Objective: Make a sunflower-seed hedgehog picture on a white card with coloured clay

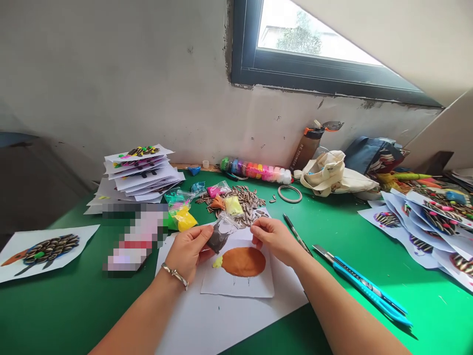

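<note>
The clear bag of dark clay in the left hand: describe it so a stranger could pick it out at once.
On the green cutting mat, find the white card bearing an orange clay oval. Just above it, the person's left hand pinches a clear plastic bag of dark grey clay. Unlike the bags of bright clay lying beyond it, this one is dark and held up.

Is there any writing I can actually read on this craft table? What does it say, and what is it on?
"BE YOUNGER": on the side of the brown water bottle with an orange lid.
Metal slider of the blue utility knife: any marks are too small to read.
Clear plastic bag of grey clay in the left hand: no readable print.
Pixelated patch on the green table: blurred, unreadable.
</note>
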Available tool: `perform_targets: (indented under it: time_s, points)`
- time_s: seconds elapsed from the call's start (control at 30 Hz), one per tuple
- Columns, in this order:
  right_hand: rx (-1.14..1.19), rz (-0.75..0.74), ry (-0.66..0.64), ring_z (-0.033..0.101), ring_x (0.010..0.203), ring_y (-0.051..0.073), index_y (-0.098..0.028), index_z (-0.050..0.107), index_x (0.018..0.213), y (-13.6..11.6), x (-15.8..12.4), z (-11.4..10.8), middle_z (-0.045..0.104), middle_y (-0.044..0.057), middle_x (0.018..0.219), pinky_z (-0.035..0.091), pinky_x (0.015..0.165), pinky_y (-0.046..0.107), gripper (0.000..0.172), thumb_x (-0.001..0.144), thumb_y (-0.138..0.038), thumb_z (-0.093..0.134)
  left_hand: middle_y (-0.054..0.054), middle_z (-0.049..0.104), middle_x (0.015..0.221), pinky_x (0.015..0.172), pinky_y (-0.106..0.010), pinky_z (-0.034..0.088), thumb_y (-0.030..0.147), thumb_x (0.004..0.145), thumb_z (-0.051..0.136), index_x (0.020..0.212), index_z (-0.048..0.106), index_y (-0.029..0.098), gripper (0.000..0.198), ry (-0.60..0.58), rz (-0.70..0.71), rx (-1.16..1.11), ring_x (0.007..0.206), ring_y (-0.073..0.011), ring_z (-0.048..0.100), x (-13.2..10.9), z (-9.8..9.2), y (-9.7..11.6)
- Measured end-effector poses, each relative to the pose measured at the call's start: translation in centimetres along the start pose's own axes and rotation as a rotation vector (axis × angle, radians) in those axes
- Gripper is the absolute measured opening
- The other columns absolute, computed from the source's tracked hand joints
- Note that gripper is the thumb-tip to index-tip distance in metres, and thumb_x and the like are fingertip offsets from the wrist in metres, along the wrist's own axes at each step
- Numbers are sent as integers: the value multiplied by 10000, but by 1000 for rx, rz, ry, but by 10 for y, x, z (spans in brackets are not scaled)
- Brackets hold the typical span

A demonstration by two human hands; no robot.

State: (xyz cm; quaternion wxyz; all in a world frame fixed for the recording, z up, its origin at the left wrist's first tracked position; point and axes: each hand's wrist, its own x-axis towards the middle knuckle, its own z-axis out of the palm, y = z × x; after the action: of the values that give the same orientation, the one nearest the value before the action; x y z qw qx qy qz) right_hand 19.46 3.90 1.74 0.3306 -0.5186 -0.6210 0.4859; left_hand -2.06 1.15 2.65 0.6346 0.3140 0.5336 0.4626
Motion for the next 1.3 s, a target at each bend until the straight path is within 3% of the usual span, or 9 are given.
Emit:
perform_targets:
  time_s: [0.17,0.33,0.6,0.73,1.0,1.13,1.3]
  points:
    - [-82,-125,153,566,650,146,-200,612,731,6,19,2,621,-5,693,421,636,259,140,788,-307,540,-81,715,869,699,-271,518,454,669,733,863,709,146,364,-31,-14,-13,780,-179,643,0,2,-3]
    - [-210,-261,244,556,737,151,-215,653,780,3,6,-2,640,1,760,406,694,255,130,815,-270,541,-72,717,830,678,-269,522,433,654,751,861,713,147,355,-20,-4,-71,725,-165,640,2,5,-3]
    - [-394,-223,44,509,690,144,-216,631,722,-5,-14,22,602,-8,700,363,625,256,115,805,-241,555,-64,711,822,647,-256,507,426,623,773,884,705,148,388,39,-16,-126,714,-151,626,2,4,-4]
    - [-160,-93,27,462,640,121,-198,593,701,-11,-18,27,537,-21,673,336,567,233,101,775,-265,594,-64,707,808,641,-257,503,429,630,767,865,703,140,377,23,-19,-121,700,-151,626,2,4,-4]
    - [491,102,-17,379,545,76,-142,594,676,-8,-16,14,477,-29,568,275,526,223,293,794,-409,631,-49,710,798,638,-244,499,428,652,753,870,698,151,357,26,-27,-109,702,-145,625,3,4,-5]
    - [646,163,-35,392,522,64,-130,617,673,-8,-16,11,504,-19,556,285,510,213,324,801,-428,631,-46,711,798,652,-250,500,435,662,744,848,699,156,338,22,-29,-99,714,-149,630,4,4,-5]
    - [698,198,-135,504,561,69,-131,684,790,-11,-17,5,642,28,685,374,557,205,186,705,-282,751,-37,711,786,633,-237,497,434,646,756,841,706,164,337,26,-31,-98,687,-137,627,4,4,-5]
